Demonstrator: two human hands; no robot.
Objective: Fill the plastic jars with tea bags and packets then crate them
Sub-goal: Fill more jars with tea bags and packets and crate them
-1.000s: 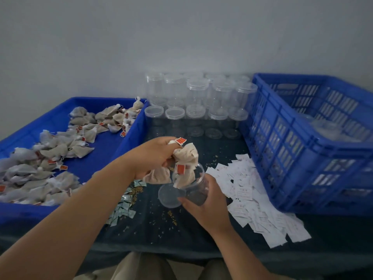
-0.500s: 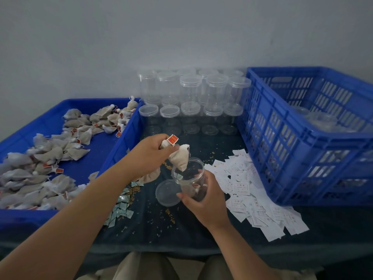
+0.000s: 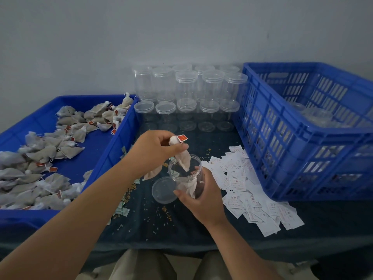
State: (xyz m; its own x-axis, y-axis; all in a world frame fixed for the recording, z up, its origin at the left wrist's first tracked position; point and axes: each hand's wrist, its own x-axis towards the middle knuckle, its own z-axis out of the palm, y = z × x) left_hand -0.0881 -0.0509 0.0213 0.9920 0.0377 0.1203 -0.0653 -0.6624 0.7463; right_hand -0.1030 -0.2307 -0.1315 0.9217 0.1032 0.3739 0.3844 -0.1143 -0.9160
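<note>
**— What are your hands holding?**

— My left hand (image 3: 153, 150), at the centre of the frame, pinches a pale mesh tea bag with a red paper tag (image 3: 182, 158) by its top. The bag's lower end dips into the mouth of a clear round plastic jar (image 3: 186, 174). My right hand (image 3: 203, 197), just below and to the right, has its fingers curled round that jar and holds it tilted. A second tea bag (image 3: 188, 187) lies inside it.

**— And around them?**

— The jar's clear round lid (image 3: 163, 189) lies on the dark bench (image 3: 181, 235), just left of the jar. Loose brown grains (image 3: 167, 214) are scattered below it. White printed paper packets (image 3: 252, 199) spread out to the right, reaching the foot of the blue slatted plastic crate (image 3: 302, 142) at the right edge, where clear jars (image 3: 314, 116) show inside.

**— The rest of the supplies?**

— The shallow blue plastic tray (image 3: 96, 158) on the left holds a heap of tea bags (image 3: 40, 158). Small greenish sachets (image 3: 123, 211) lie beside its near corner. Lidded empty jars (image 3: 187, 98) stand stacked in rows at the upper centre, against the wall.
</note>
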